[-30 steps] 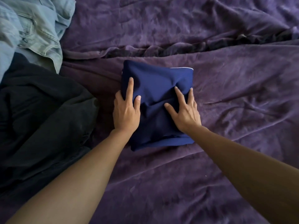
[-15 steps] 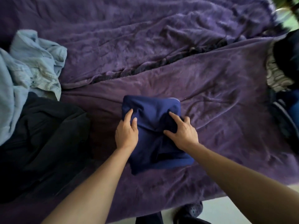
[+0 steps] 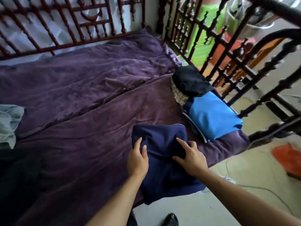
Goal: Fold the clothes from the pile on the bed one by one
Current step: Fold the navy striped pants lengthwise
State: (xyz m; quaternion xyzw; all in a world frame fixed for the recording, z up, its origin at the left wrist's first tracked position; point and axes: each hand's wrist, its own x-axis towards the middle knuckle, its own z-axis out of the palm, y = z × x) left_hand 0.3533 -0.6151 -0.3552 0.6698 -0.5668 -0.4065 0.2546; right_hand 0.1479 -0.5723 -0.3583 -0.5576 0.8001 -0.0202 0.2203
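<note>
The navy garment (image 3: 161,142) is seen as smooth matt cloth, the purple bedcover (image 3: 81,128) as velvety fabric (creased throughout), and the bed rails (image 3: 143,12) as dark, glossy turned wood.

- 2 hands: left hand (image 3: 137,160), right hand (image 3: 191,159).
- 1 folded navy garment (image 3: 160,137).
- At least 3 folded pieces at the right edge of the bed (image 3: 81,98): black garment (image 3: 190,84), patterned piece (image 3: 179,96), blue garment (image 3: 211,118).
- 2 unfolded garments at the left edge: light-blue garment (image 3: 8,121), dark garment (image 3: 16,176).
- 1 shoe (image 3: 171,219).

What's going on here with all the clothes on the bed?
A person is folding clothes. The left hand and right hand grip a folded navy garment by its sides at the edge of the purple bed. A bright blue folded piece and a black one lie to the right; crumpled pale-blue cloth waits at the left.
</note>
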